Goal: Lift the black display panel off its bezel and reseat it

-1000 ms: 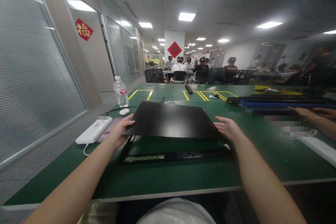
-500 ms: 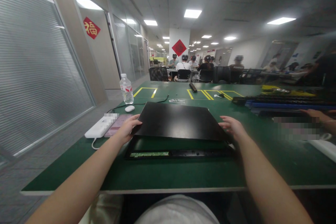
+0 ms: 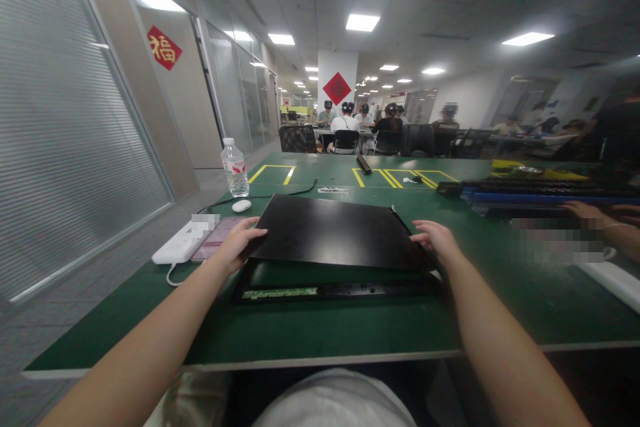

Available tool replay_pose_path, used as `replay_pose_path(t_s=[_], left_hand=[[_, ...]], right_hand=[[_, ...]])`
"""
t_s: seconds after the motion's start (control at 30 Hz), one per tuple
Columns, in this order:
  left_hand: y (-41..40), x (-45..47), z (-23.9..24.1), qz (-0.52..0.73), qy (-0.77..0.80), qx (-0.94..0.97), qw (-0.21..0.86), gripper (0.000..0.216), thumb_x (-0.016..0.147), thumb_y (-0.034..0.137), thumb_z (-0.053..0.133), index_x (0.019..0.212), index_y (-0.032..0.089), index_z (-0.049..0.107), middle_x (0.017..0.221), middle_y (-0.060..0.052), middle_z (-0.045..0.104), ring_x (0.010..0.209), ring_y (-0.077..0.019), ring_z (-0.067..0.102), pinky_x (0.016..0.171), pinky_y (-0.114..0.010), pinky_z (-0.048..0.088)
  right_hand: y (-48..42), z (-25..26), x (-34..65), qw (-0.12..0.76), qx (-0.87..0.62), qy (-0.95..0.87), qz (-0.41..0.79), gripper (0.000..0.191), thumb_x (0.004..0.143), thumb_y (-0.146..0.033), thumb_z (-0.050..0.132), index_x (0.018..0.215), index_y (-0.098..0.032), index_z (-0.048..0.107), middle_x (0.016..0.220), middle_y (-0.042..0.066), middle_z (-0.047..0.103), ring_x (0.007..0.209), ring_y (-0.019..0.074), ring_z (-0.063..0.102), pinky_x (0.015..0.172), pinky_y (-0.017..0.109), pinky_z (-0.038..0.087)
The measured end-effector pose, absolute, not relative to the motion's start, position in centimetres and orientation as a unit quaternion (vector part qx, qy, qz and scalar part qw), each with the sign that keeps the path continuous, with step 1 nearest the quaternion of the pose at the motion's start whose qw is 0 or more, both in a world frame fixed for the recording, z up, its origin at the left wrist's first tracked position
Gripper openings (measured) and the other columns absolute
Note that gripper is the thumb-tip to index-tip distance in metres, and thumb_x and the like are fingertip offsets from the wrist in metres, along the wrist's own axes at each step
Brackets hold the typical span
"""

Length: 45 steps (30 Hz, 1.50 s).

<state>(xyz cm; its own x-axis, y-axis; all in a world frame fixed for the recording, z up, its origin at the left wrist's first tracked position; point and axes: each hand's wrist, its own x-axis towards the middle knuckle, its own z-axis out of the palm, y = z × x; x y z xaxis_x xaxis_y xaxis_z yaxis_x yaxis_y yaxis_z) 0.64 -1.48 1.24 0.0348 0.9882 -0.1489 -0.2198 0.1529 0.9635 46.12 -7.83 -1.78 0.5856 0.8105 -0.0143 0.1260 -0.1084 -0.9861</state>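
Observation:
A flat black screen panel [image 3: 335,230] lies tilted over a thin black frame [image 3: 370,289], its near edge raised off the frame's near bar. Along that bar runs a strip of green circuit board [image 3: 280,293]. My left hand [image 3: 241,243] is closed on the panel's left edge, with the thumb on top and the other fingers partly hidden. At the right edge, my right hand [image 3: 436,243] grips the panel with its fingertips. Most of the frame is covered by the panel.
Left of the panel are a white power strip [image 3: 175,250], a phone [image 3: 216,240], a white oval case [image 3: 241,205] and a water bottle [image 3: 235,170]. A cable [image 3: 295,193] runs behind. At right, another person's hands [image 3: 593,217] are near dark and blue strips [image 3: 530,201].
The view has shifted slightly, so everything sits a little further left. Both hands stay at the panel's edges; a bit more of the frame shows along the panel's right side.

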Motion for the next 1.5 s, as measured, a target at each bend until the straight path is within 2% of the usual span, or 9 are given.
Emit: replay_pose_path(t_s=[0.13, 0.5, 0.8, 1.2, 1.5], left_hand=[[-1.4, 0.6, 1.1, 0.509, 0.479, 0.415, 0.582, 0.049, 0.055, 0.005, 0.076, 0.1, 0.019, 0.062, 0.071, -0.001, 0.072, 0.059, -0.0197, 0.07, 0.056, -0.027, 0.055], [-1.2, 0.3, 1.0, 0.497, 0.502, 0.409, 0.578, 0.045, 0.054, 0.007, 0.072, 0.095, 0.022, 0.061, 0.066, 0.002, 0.068, 0.052, -0.0193, 0.066, 0.048, -0.027, 0.051], [-1.1, 0.3, 1.0, 0.49, 0.517, 0.418, 0.564, 0.045, 0.053, 0.008, 0.071, 0.094, 0.021, 0.061, 0.064, 0.0, 0.068, 0.051, -0.0203, 0.065, 0.047, -0.027, 0.05], [-0.7, 0.2, -0.4, 0.489, 0.511, 0.452, 0.544, 0.041, 0.056, 0.013, 0.076, 0.094, 0.021, 0.063, 0.069, -0.001, 0.071, 0.058, -0.021, 0.068, 0.053, -0.029, 0.051], [-0.5, 0.0, -0.5, 0.465, 0.522, 0.5, 0.512, 0.044, 0.052, 0.021, 0.078, 0.094, 0.018, 0.065, 0.08, -0.002, 0.073, 0.077, -0.0225, 0.07, 0.07, -0.031, 0.052]], right_hand=[[-7.7, -2.1, 46.4, 0.573, -0.684, -0.357, 0.276, 0.02, 0.071, -0.022, 0.065, 0.089, -0.017, 0.071, 0.056, 0.008, 0.069, 0.053, 0.0179, 0.064, 0.045, 0.023, 0.038], [-7.4, -2.6, 46.5, 0.543, -0.698, -0.387, 0.262, 0.014, 0.069, -0.024, 0.067, 0.082, -0.02, 0.069, 0.052, 0.005, 0.067, 0.048, 0.0161, 0.057, 0.047, 0.024, 0.039], [-7.4, -2.3, 46.2, 0.537, -0.704, -0.386, 0.258, 0.011, 0.071, -0.022, 0.064, 0.08, -0.02, 0.069, 0.053, 0.005, 0.068, 0.048, 0.016, 0.057, 0.047, 0.025, 0.04], [-7.7, -2.4, 46.6, 0.52, -0.72, -0.403, 0.221, 0.017, 0.071, -0.028, 0.064, 0.085, -0.02, 0.071, 0.055, 0.005, 0.069, 0.054, 0.0179, 0.06, 0.052, 0.026, 0.042], [-7.3, -3.1, 47.5, 0.459, -0.761, -0.432, 0.153, 0.035, 0.073, -0.043, 0.06, 0.095, -0.018, 0.073, 0.062, 0.006, 0.071, 0.063, 0.0208, 0.064, 0.058, 0.028, 0.044]])
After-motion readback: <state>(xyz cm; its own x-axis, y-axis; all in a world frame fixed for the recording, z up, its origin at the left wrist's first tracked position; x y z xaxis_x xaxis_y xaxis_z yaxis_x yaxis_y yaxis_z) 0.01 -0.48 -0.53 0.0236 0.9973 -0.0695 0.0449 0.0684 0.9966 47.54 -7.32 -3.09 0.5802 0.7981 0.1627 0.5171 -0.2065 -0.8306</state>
